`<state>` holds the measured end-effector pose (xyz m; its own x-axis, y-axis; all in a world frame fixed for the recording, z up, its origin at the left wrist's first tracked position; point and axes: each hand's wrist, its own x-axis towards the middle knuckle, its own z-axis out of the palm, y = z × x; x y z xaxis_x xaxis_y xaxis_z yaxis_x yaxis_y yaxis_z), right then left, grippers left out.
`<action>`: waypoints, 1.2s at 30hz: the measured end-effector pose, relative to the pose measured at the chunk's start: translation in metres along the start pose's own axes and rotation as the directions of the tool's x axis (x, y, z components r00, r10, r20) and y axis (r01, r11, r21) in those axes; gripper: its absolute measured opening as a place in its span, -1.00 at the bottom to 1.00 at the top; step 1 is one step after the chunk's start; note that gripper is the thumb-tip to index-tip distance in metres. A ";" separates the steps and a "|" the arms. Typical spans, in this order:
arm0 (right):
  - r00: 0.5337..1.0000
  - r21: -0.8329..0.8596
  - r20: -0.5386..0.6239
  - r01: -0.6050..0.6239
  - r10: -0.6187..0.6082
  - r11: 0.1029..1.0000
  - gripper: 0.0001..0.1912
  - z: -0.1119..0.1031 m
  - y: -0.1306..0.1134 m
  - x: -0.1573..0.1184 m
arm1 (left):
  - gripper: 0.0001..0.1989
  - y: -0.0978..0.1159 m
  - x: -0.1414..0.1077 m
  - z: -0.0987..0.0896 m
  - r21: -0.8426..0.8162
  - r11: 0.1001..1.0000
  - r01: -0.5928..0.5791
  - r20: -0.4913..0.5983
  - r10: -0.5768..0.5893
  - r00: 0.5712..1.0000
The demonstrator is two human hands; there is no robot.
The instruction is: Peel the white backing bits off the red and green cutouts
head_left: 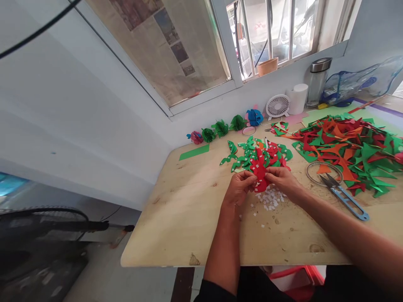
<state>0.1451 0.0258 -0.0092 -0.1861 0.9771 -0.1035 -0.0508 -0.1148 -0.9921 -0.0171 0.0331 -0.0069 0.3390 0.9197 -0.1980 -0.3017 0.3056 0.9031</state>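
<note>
A red paper cutout (259, 172) dotted with small white squares is held between my two hands above the table. My left hand (242, 183) pinches its lower left edge with thumb and fingers. On the other side, my right hand (281, 179) grips the right edge in a closed pinch. Just below lie many small white paper squares (271, 199), loose on the wood. Behind the hands spreads a heap of green cutouts (247, 157), mixed with red ones, also bearing white squares.
Blue thread snips (348, 201) and a tape ring (310, 174) lie at the right, before a big pile of paper scraps (343, 144). Along the wall stand paper figures (220, 128), a small fan (277, 106) and a glass bottle (315, 86). A green strip (194, 152) lies left.
</note>
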 end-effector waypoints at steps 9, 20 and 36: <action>0.999 -0.050 0.009 0.038 -0.037 0.998 -0.75 0.001 -0.005 -0.004 | -0.68 -0.002 0.004 0.010 0.088 0.993 -0.081 -0.131 0.092 0.987; 0.999 -0.061 0.015 0.048 -0.047 0.997 -0.70 0.000 -0.004 -0.002 | -0.66 -0.001 0.004 0.016 0.161 0.979 -0.126 -0.230 0.162 0.960; 0.999 -0.090 0.005 0.044 -0.043 0.995 -0.72 -0.002 -0.007 -0.004 | -0.64 -0.002 0.005 0.016 0.152 0.982 -0.112 -0.214 0.144 0.966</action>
<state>0.1477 0.0234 -0.0023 -0.1884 0.9803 -0.0601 0.0293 -0.0556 -0.9980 -0.0009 0.0332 -0.0034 0.0935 0.9853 -0.1432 -0.1989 0.1595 0.9670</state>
